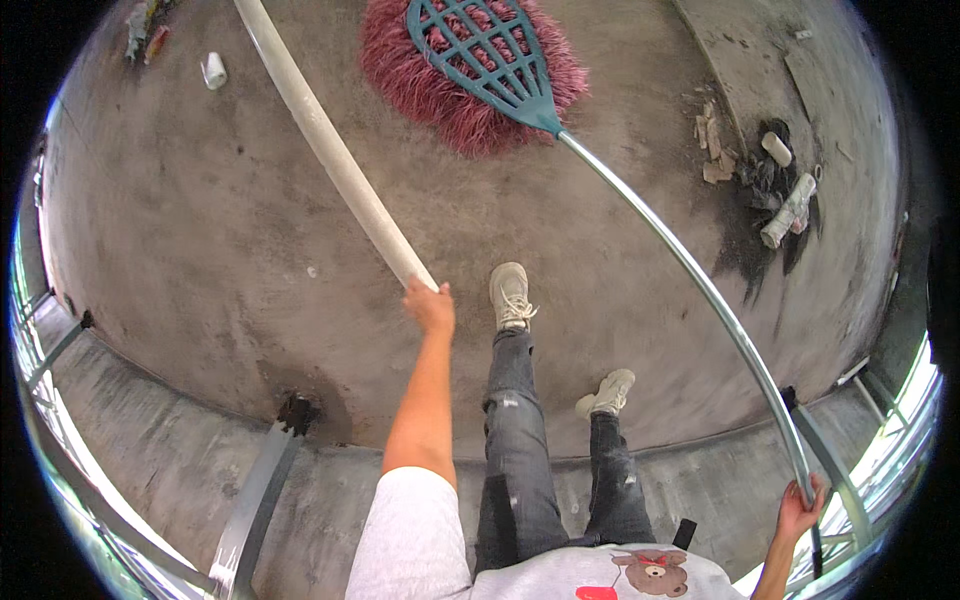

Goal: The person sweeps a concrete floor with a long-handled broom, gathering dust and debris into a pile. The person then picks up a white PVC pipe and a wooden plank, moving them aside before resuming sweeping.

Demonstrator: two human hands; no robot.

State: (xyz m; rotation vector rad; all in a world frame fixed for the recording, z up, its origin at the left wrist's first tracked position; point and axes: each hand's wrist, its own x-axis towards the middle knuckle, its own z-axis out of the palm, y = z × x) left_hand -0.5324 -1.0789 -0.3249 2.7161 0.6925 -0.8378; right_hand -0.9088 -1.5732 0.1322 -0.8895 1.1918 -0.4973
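Note:
In the head view my left hand [430, 306] grips the near end of a long off-white pipe [337, 154], which slants up and left beyond the picture's top edge. Low on the right, my right hand [798, 511] is closed around the silvery metal handle [686, 255] of a broom. At the handle's far end sits a green latticed plastic broom head [487, 56], over a wide spread of dark pink bristles [465, 131] on the concrete floor [420, 187]. The top of the broom head is cut off by the picture's edge.
Litter lies on the right: a black plastic bag [765, 176], a dirty white roll [789, 211], a white cylinder [776, 149] and torn cardboard [716, 154]. A small white container [214, 71] lies upper left. Metal posts [251, 499] and a low concrete curb [172, 427] border the floor near me.

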